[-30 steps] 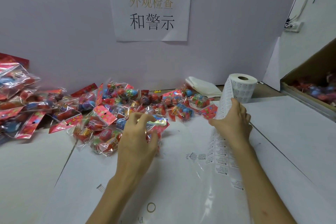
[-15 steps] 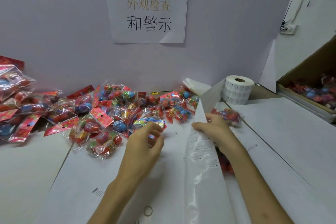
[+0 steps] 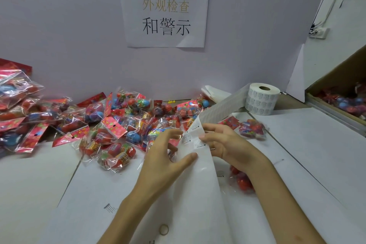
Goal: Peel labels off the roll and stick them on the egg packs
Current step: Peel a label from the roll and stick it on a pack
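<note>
Label roll (image 3: pixel 262 98): It stands on its end at the back right of the table (image 3: pixel 307 154), well apart from the hands.
Label strip (image 3: pixel 198 184): A long white strip runs from the roll down toward the person, between the two hands. Small printed labels (image 3: pixel 195 138) show on it near the fingers.
Right hand (image 3: pixel 223 142): Its fingers are curled and pinch the strip right by the labels.
Left hand (image 3: pixel 166 158): Its thumb lies on the strip and its fingers bend toward it. I cannot tell if it really grips.
Egg packs (image 3: pixel 118 125): A big shiny heap lies at the left and back of the table. A lone pack (image 3: pixel 250 128) lies just beside the right hand.
How it feels, I think: The strip is thin, light and floppy. A label is sticky and can fold on itself.
Where to hold, I think: Lift one corner of a label with a fingertip. The packs look crinkly and slippery, so press on a flat part.
</note>
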The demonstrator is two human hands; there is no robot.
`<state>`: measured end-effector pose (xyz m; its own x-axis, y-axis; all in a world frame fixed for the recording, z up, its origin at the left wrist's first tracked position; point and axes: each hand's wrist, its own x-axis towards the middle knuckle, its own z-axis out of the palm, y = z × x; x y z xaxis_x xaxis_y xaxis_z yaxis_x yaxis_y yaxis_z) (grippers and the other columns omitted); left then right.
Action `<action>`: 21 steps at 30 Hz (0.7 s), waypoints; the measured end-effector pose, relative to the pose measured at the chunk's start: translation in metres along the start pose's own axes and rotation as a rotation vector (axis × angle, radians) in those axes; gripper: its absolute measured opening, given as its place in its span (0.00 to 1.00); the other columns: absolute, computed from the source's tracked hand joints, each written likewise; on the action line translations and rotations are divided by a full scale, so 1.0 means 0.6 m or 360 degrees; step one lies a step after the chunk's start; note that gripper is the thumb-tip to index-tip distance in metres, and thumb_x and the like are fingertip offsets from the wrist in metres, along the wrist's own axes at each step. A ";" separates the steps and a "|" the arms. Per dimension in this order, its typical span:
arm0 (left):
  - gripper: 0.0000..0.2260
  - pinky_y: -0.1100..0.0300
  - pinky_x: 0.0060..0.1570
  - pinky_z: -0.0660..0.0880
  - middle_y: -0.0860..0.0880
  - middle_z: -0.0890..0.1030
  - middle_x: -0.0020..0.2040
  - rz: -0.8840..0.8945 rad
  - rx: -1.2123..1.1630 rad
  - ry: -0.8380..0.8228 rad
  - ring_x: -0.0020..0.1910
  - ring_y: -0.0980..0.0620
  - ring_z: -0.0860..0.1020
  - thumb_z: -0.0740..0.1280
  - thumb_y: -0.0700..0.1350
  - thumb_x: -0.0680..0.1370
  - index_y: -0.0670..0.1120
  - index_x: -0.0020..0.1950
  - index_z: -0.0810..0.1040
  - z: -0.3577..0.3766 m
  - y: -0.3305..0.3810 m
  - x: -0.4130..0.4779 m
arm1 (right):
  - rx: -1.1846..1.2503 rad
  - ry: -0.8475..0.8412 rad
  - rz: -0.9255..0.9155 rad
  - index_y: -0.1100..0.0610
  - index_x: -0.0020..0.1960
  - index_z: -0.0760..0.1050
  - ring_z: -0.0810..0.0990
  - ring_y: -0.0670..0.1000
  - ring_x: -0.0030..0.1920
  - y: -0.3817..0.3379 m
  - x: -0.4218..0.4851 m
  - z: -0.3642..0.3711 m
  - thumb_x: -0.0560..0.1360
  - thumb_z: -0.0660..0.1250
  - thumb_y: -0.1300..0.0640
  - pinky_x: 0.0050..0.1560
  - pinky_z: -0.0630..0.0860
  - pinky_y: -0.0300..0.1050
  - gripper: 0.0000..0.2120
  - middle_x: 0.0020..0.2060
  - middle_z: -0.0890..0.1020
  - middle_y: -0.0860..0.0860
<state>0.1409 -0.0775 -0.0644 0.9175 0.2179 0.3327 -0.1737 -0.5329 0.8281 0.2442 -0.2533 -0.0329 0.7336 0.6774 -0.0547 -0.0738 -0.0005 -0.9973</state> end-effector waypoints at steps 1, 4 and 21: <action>0.23 0.70 0.43 0.75 0.64 0.75 0.60 0.0009 0.0005 0.0020 0.52 0.62 0.77 0.77 0.55 0.72 0.59 0.63 0.73 -0.001 0.000 0.000 | 0.0000 -0.0032 -0.0007 0.61 0.67 0.78 0.84 0.59 0.57 -0.001 0.000 0.000 0.74 0.68 0.58 0.53 0.81 0.50 0.21 0.60 0.83 0.61; 0.20 0.69 0.44 0.74 0.61 0.76 0.61 0.0036 0.0033 0.0083 0.56 0.59 0.76 0.77 0.53 0.73 0.57 0.63 0.75 -0.002 0.000 0.000 | 0.0016 -0.0081 -0.0015 0.62 0.66 0.78 0.84 0.59 0.58 -0.002 -0.002 0.000 0.74 0.69 0.58 0.54 0.81 0.50 0.21 0.60 0.83 0.61; 0.10 0.67 0.51 0.74 0.56 0.81 0.51 0.0366 0.0125 0.0420 0.52 0.56 0.79 0.74 0.38 0.76 0.50 0.54 0.80 -0.005 0.012 -0.004 | -0.0021 -0.0108 -0.0045 0.68 0.64 0.78 0.82 0.59 0.57 0.001 -0.003 0.030 0.78 0.67 0.67 0.60 0.80 0.53 0.15 0.61 0.80 0.67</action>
<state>0.1364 -0.0792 -0.0579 0.7318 0.2828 0.6200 -0.3276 -0.6517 0.6840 0.2309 -0.2415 -0.0324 0.6877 0.7256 -0.0237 -0.0446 0.0097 -0.9990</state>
